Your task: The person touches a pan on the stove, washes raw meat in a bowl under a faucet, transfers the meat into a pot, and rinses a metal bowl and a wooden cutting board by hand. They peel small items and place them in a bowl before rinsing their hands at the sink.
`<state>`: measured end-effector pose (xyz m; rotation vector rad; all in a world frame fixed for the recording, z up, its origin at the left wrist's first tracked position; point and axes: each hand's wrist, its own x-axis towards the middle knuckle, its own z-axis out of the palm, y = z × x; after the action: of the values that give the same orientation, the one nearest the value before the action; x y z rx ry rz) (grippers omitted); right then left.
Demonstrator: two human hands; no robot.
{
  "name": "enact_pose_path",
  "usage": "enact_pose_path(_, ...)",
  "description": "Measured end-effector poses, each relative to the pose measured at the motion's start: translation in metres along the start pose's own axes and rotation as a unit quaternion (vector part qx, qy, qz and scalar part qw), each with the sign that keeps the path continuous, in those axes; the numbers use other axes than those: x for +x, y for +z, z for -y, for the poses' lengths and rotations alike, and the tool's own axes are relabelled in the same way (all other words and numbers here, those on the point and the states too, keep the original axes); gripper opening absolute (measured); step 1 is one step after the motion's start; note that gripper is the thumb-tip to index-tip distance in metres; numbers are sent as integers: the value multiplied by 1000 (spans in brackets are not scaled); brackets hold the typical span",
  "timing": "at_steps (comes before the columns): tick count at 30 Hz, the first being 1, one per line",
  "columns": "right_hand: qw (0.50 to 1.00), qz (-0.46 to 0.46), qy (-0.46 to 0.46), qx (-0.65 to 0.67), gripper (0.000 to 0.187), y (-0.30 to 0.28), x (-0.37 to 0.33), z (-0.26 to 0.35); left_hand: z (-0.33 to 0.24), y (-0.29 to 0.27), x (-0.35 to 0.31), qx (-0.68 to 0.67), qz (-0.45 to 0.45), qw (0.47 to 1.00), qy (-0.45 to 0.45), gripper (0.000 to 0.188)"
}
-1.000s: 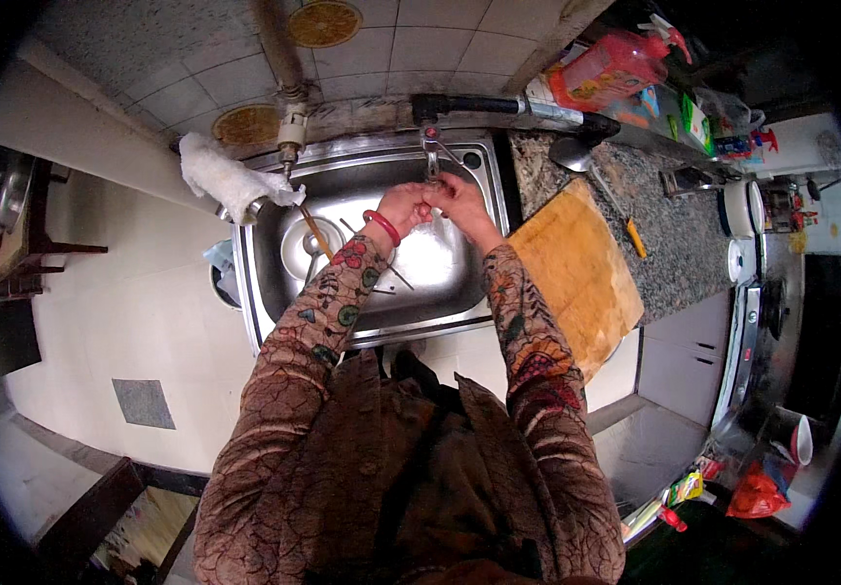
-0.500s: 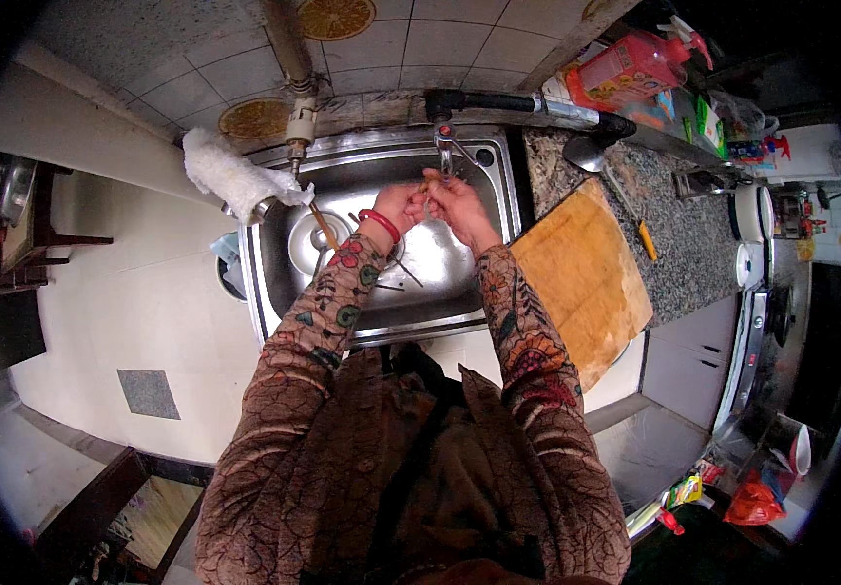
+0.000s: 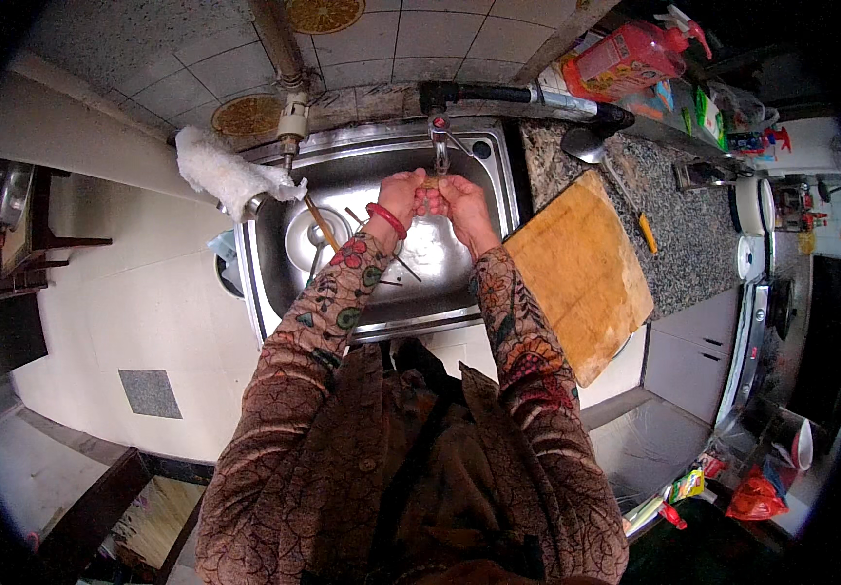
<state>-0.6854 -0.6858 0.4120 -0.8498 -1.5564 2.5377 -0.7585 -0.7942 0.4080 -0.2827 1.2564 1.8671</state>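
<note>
My left hand, with a red bangle at the wrist, and my right hand meet over the steel sink. Between their fingertips is a small brownish piece, pinched from both sides and too small to identify. Just above it is the metal tap. To the left of my hands, a pale round dish rests in the sink with a metal spoon-like utensil in it. Several thin dark sticks lie on the sink floor, partly hidden by my left forearm.
A wooden cutting board lies right of the sink on a speckled counter. Beyond it is a ladle with a yellow-ended handle. A white cloth hangs at the sink's left corner. A pink pump bottle stands on the ledge.
My hands have drawn slightly apart and turned, so the brownish piece between the fingertips shows more plainly. The view has shifted a little; the sink's contents look unmoved.
</note>
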Motion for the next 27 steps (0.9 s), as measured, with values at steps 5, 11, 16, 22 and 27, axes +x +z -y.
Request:
enact_pose_path(5, 1000, -4, 0, -21, 12, 2, -4, -1, 8, -9, 7, -23, 32, 999, -10, 22)
enact_pose_path(11, 995, -70, -56, -39, 11, 3, -2, -8, 13, -2, 6, 31, 64, 993, 92, 16)
enact_pose_path(16, 990, -138, 4, 41, 18, 8, 5, -9, 18, 4, 11, 163, 56, 971, 165, 13)
enact_pose_path(22, 986, -149, -71, -3, 20, 8, 8, -13, 20, 15, 28, 218, -42, 955, 198, 26)
enact_pose_path(27, 952, -152, -191, -183, 14, 12, 14, -30, 18, -7, 54, 97, -8, 995, 7, 16)
